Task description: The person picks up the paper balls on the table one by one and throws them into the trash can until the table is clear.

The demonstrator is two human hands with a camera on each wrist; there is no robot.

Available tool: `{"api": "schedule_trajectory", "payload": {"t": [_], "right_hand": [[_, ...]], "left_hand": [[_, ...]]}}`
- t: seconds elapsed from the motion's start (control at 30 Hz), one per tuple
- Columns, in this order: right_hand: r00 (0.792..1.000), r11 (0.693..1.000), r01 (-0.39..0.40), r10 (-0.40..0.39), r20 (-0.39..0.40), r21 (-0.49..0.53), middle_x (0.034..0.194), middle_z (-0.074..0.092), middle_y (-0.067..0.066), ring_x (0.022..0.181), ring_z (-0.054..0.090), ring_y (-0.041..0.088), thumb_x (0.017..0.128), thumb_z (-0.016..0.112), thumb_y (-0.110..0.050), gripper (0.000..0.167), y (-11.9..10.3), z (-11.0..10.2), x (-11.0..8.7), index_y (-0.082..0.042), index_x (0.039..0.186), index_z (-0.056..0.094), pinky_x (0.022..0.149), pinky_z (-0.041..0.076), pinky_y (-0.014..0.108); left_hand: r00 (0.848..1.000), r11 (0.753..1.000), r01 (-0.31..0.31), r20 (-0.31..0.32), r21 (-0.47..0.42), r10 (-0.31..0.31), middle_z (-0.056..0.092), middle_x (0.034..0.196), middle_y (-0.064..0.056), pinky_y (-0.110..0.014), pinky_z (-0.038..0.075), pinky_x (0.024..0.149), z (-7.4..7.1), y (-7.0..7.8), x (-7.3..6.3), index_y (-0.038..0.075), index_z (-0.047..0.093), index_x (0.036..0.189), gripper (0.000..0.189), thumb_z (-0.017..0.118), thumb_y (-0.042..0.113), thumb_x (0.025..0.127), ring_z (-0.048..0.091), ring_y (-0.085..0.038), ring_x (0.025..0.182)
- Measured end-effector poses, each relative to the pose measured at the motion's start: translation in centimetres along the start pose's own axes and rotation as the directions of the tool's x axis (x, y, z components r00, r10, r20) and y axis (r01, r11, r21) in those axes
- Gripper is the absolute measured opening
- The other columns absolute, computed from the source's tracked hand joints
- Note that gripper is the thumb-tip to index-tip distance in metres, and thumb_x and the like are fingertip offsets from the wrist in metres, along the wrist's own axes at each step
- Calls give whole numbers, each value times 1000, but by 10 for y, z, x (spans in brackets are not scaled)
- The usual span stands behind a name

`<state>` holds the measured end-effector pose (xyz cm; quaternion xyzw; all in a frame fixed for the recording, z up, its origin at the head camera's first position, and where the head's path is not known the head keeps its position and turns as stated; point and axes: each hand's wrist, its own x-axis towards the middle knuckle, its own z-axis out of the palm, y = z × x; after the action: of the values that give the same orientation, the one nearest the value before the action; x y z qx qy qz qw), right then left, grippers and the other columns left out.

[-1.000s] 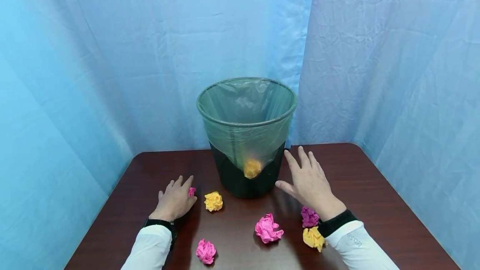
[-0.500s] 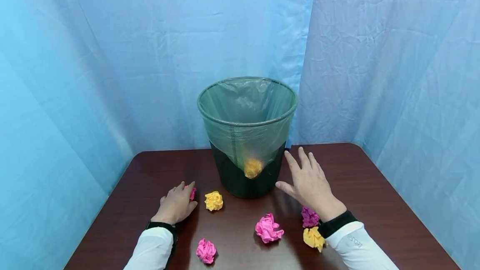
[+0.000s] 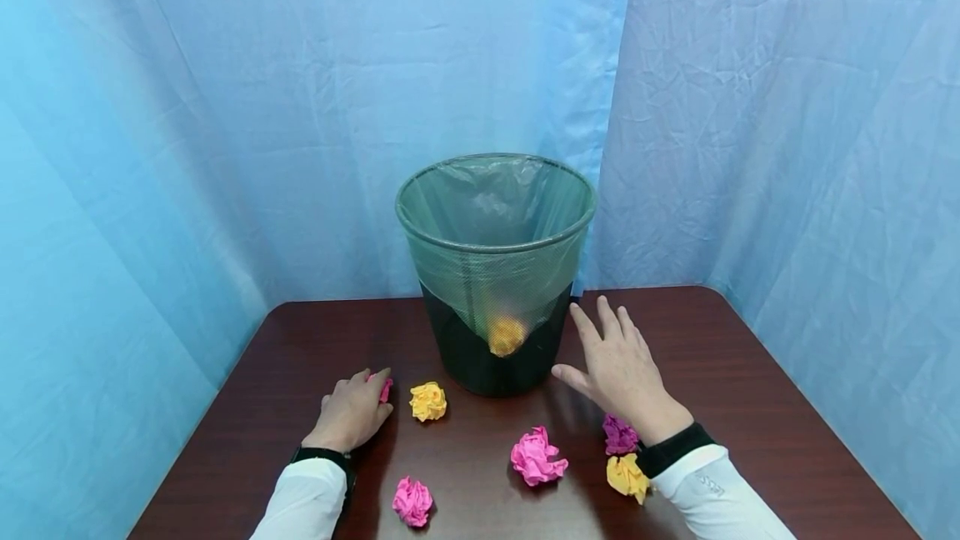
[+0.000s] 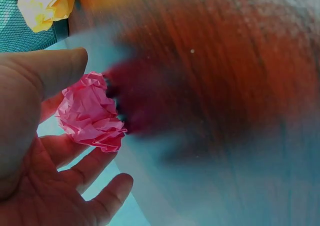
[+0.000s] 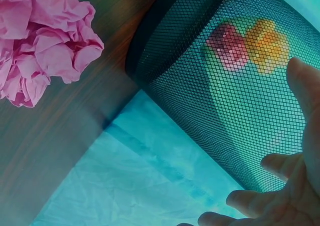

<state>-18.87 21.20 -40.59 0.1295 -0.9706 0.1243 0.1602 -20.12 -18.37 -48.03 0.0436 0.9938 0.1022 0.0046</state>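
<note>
Pale-blue cloth curtains (image 3: 337,107) hang behind and beside a dark reddish-brown wooden table (image 3: 255,407). Landmark: a round black wire-mesh bin (image 3: 465,357), upright toward the far edge, fitted with a translucent plastic liner (image 3: 495,202).

Working left to right, we note the left hand (image 3: 348,415), left of the bin: thumb and index finger pinch a crumpled bright-pink paper ball (image 4: 90,111), with the lower fingers spread. That ball is left of the bin, well apart from it. Nearer us, left of the bin, lies a second pink paper ball (image 3: 412,502); a crumpled yellow paper ball (image 3: 428,402) sits just left of the bin's base.

Through the mesh we see a deep-red ball (image 5: 231,48) and an orange-yellow ball (image 5: 268,46), side by side.

On the bin's near side: a large, loosely crumpled pink paper ball (image 3: 538,457). Just right of the bin, the right hand (image 3: 618,365) has fingers and thumb spread; whether it touches the mesh, we cannot tell. Right of the bin and nearer us: a crumpled purple paper ball (image 3: 618,435) and another yellow paper ball (image 3: 627,477).
</note>
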Motion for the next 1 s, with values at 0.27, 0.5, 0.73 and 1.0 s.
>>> {"api": "schedule_trajectory", "payload": {"t": [0.27, 0.5, 0.73, 1.0], "right_hand": [[1000, 1000, -4, 4, 1, 5, 163, 31, 34, 145, 32, 63, 89, 79, -54, 93, 0, 0, -1, -9, 160, 40, 111, 35, 75], [1000, 1000, 7, -7, -8, 8, 163, 31, 35, 145, 33, 63, 88, 79, -54, 93, 0, 1, -2, -8, 159, 40, 111, 36, 75], [1000, 1000, 9, -8, -7, 12, 162, 31, 35, 145, 32, 63, 89, 79, -53, 92, 1, 1, -3, -8, 159, 40, 112, 35, 74], [1000, 1000, -4, 4, 7, 16, 163, 31, 34, 146, 32, 62, 89, 79, -53, 92, 1, 2, -5, -10, 160, 40, 112, 34, 74]], "left_hand": [[998, 999, -37, -46, -7, 36, 62, 137, -27, -67, 52, 97, -1, 0, -4, 4, 62, 141, 53, 78, 23, 94, 62, -49, 120], [996, 998, -59, -63, -5, 58, 66, 131, -25, -59, 55, 99, 1, -1, -7, 3, 65, 136, 50, 80, 21, 93, 65, -44, 115], [992, 996, -85, -89, 20, 86, 70, 122, -22, -55, 58, 94, 1, -1, -7, 3, 70, 129, 44, 82, 21, 91, 69, -40, 107], [990, 993, -113, -86, 19, 114, 75, 107, -12, -49, 60, 89, 1, -1, -5, 7, 75, 118, 33, 84, 18, 89, 70, -28, 96]]}}
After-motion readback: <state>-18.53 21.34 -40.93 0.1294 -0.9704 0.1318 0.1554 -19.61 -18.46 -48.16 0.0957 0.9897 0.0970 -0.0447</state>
